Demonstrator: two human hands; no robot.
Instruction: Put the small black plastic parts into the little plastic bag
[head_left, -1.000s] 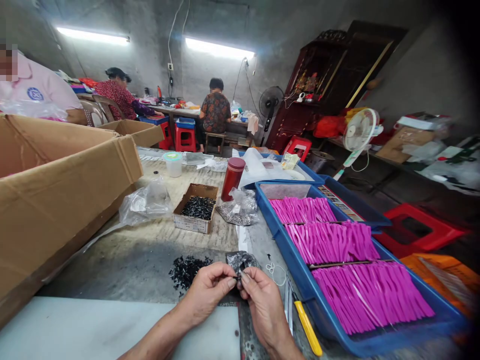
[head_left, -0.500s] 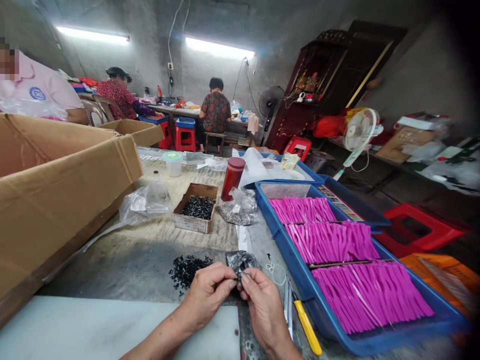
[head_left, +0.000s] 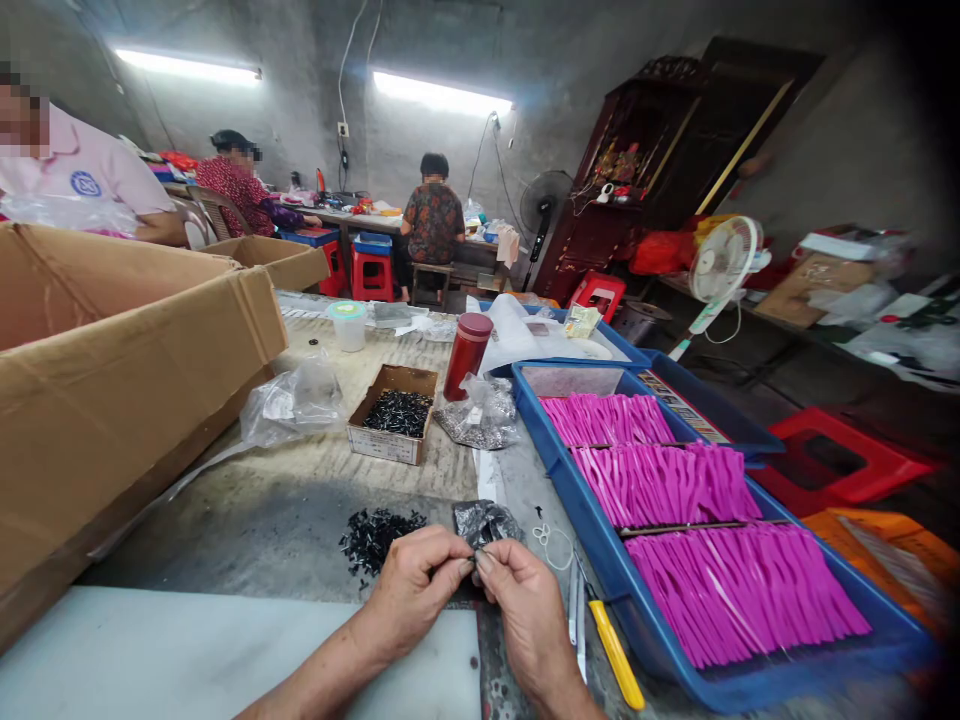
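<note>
My left hand (head_left: 416, 582) and my right hand (head_left: 525, 610) meet fingertip to fingertip low in the middle of the head view. Each pinches thumb against forefinger on a small dark piece (head_left: 474, 558), mostly hidden by the fingers, so its kind cannot be made out. Just left of my left hand lies a loose heap of small black parts (head_left: 379, 540). Behind the fingertips rests a dark plastic bag (head_left: 491, 522). A screwdriver with a yellow handle (head_left: 616, 655) lies to the right of my right hand, beside thin metal strips (head_left: 576, 612).
A blue tray (head_left: 551, 455) of magenta plastic pieces (head_left: 742, 590) fills the right. A small carton (head_left: 384, 445) of dark parts, a red canister (head_left: 468, 360) and a clear bag (head_left: 480, 415) stand ahead. A large cardboard box (head_left: 135, 400) is left, a white board (head_left: 225, 660) in front. Several people sit beyond.
My right fingers have shifted slightly at the pinch; both hands stay together in the same place. The person at the far left has leaned a little to the right.
</note>
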